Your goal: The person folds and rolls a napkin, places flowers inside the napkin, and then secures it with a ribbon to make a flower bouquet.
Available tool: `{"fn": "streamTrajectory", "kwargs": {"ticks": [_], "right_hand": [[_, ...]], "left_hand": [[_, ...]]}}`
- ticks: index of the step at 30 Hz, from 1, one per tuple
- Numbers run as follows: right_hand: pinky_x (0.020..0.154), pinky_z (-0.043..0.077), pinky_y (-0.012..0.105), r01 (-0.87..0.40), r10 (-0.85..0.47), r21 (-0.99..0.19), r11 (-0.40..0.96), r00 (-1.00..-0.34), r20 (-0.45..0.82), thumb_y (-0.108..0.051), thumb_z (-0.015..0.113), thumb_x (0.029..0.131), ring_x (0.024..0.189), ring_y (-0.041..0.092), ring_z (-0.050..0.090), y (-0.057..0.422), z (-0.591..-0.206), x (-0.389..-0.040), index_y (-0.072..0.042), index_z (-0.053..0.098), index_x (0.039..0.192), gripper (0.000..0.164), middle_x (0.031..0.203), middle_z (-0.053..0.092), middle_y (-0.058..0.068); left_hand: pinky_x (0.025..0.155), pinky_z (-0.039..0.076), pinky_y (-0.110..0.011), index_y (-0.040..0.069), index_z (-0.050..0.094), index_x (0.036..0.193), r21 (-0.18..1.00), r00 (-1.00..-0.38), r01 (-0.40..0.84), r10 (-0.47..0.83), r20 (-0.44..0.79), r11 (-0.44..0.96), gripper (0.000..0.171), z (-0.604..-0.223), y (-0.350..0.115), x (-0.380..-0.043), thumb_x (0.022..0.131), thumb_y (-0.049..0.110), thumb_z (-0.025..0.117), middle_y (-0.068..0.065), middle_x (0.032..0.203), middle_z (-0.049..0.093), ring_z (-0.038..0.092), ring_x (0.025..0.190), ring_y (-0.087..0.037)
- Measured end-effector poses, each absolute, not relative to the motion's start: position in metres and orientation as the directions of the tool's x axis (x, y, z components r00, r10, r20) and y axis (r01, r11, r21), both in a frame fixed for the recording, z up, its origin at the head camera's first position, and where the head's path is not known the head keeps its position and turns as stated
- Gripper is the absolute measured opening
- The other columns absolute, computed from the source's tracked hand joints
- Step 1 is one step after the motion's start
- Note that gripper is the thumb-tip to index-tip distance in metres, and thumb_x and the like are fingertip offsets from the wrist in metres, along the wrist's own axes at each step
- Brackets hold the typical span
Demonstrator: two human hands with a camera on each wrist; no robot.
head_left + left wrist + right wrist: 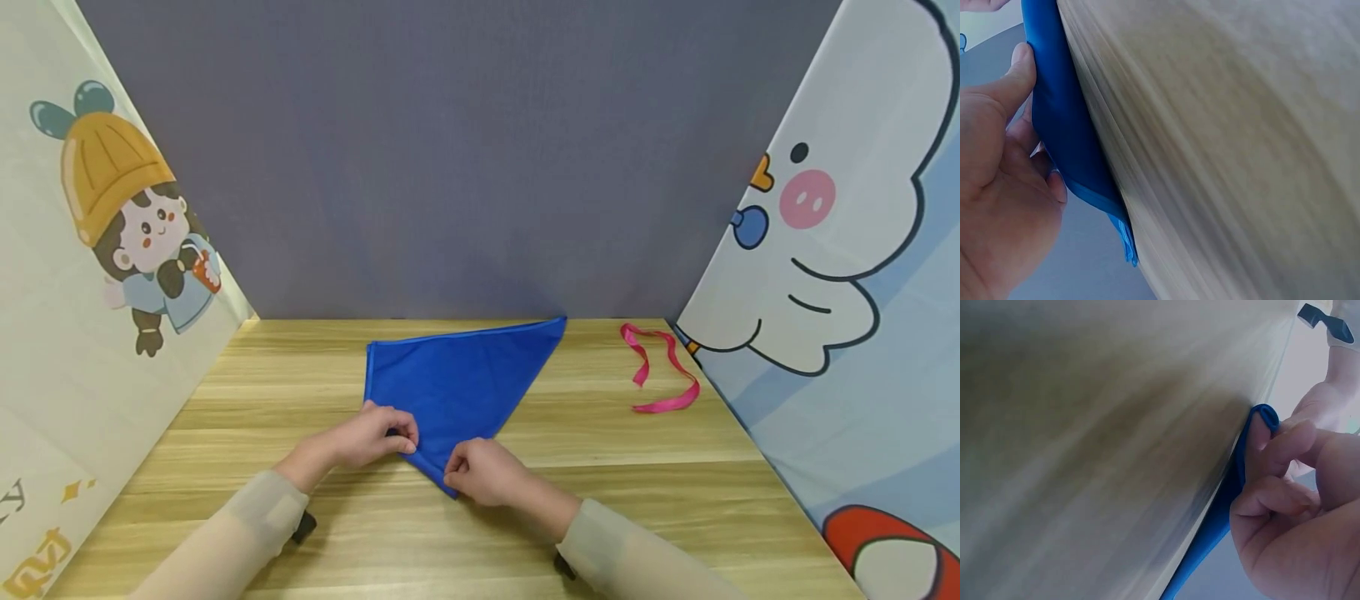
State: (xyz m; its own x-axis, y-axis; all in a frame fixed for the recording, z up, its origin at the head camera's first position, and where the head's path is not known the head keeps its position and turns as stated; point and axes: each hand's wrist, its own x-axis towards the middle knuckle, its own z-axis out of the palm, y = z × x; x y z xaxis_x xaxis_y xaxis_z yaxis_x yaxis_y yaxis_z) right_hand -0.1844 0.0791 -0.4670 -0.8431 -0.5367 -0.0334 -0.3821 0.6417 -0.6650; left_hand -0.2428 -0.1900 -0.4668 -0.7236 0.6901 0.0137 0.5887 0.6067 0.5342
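A blue cloth point(457, 379) lies spread on the wooden table, with a narrow folded strip along its near edge. On the near left part of that edge, my left hand point(378, 435) pinches the fold. My right hand point(483, 471) grips the same edge close to the cloth's near corner. The left wrist view has the thumb and fingers of the left hand point(1010, 150) along the blue cloth point(1063, 106). Seen from the right wrist, curled fingers of the right hand point(1291, 487) hold the rolled end of the cloth point(1265, 414).
A pink ribbon point(678, 367) lies loosely curved at the table's back right. Behind the wooden table point(285, 392) stands a grey panel point(450, 158). Printed cartoon panels flank it, a capped figure point(135, 217) on the left and a white character point(832, 192) on the right.
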Motion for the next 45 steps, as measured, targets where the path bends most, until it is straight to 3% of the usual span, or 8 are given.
{"fn": "streamTrajectory", "kwargs": {"ticks": [6,12,16,20,27,33,39,45], "right_hand": [[0.050,0.045,0.022,-0.300,-0.527,-0.726,0.619,-0.844,-0.100,-0.012,0.081,0.098,0.050,0.006,0.055,0.080,-0.468,-0.187,-0.019,0.073,0.107,0.015,0.066,0.061,-0.009],[0.049,0.048,0.022,-0.305,-0.559,-0.745,0.594,-0.822,-0.110,-0.011,0.079,0.100,0.048,0.006,0.055,0.084,-0.470,-0.193,-0.017,0.082,0.110,0.012,0.065,0.060,-0.008],[0.057,0.048,0.022,-0.352,-0.553,-0.691,0.631,-0.829,-0.083,-0.012,0.080,0.099,0.056,0.002,0.054,0.084,-0.470,-0.194,-0.018,0.085,0.109,0.013,0.068,0.061,-0.009],[0.068,0.045,0.021,-0.418,-0.548,-0.593,0.688,-0.835,-0.047,-0.015,0.083,0.096,0.071,0.000,0.051,0.083,-0.468,-0.193,-0.019,0.084,0.109,0.013,0.078,0.060,-0.010],[0.075,0.046,0.022,-0.493,-0.596,-0.545,0.678,-0.803,-0.015,-0.008,0.083,0.095,0.079,0.003,0.051,0.079,-0.465,-0.195,-0.023,0.081,0.109,0.021,0.088,0.062,-0.007],[0.077,0.047,0.020,-0.500,-0.621,-0.551,0.668,-0.783,-0.042,-0.012,0.084,0.092,0.081,-0.001,0.054,0.077,-0.467,-0.199,-0.025,0.085,0.106,0.018,0.082,0.064,-0.016],[0.075,0.048,0.020,-0.451,-0.603,-0.584,0.675,-0.794,-0.084,-0.031,0.094,0.088,0.077,-0.001,0.055,0.076,-0.467,-0.203,-0.026,0.085,0.103,0.018,0.079,0.063,-0.017],[0.074,0.048,0.021,-0.444,-0.612,-0.595,0.670,-0.784,-0.104,-0.027,0.094,0.088,0.076,0.000,0.055,0.078,-0.467,-0.204,-0.026,0.084,0.104,0.019,0.080,0.063,-0.016]], "left_hand": [[0.095,0.031,-0.045,0.027,0.075,0.094,0.526,-0.727,0.592,0.686,0.022,0.610,0.012,-0.466,-0.187,-0.244,0.105,0.025,0.075,0.021,0.090,0.072,0.060,0.092,0.000],[0.095,0.031,-0.046,0.027,0.077,0.092,0.509,-0.740,0.586,0.672,0.020,0.630,0.013,-0.466,-0.185,-0.245,0.104,0.025,0.077,0.021,0.091,0.072,0.061,0.094,-0.003],[0.090,0.028,-0.042,0.026,0.079,0.091,0.472,-0.742,0.613,0.667,0.068,0.634,0.010,-0.467,-0.183,-0.245,0.101,0.026,0.081,0.012,0.100,0.068,0.056,0.102,-0.013],[0.091,0.026,-0.041,0.028,0.078,0.091,0.441,-0.738,0.636,0.667,0.107,0.633,0.009,-0.469,-0.182,-0.244,0.098,0.025,0.084,0.010,0.105,0.063,0.049,0.104,-0.014],[0.089,0.039,-0.034,0.021,0.077,0.095,0.489,-0.680,0.663,0.729,0.078,0.566,0.009,-0.468,-0.181,-0.245,0.103,0.017,0.078,0.014,0.092,0.066,0.056,0.092,-0.007],[0.092,0.056,-0.034,0.015,0.080,0.097,0.518,-0.654,0.674,0.752,0.086,0.527,0.008,-0.469,-0.186,-0.246,0.105,0.015,0.076,0.010,0.096,0.072,0.063,0.095,-0.006],[0.092,0.058,-0.033,0.016,0.081,0.098,0.550,-0.671,0.639,0.739,0.058,0.538,0.009,-0.469,-0.185,-0.247,0.105,0.015,0.075,0.010,0.098,0.072,0.063,0.097,-0.005],[0.094,0.059,-0.031,0.016,0.082,0.101,0.580,-0.668,0.619,0.743,0.036,0.529,0.007,-0.470,-0.189,-0.246,0.104,0.015,0.076,0.010,0.101,0.073,0.064,0.099,-0.003]]}}
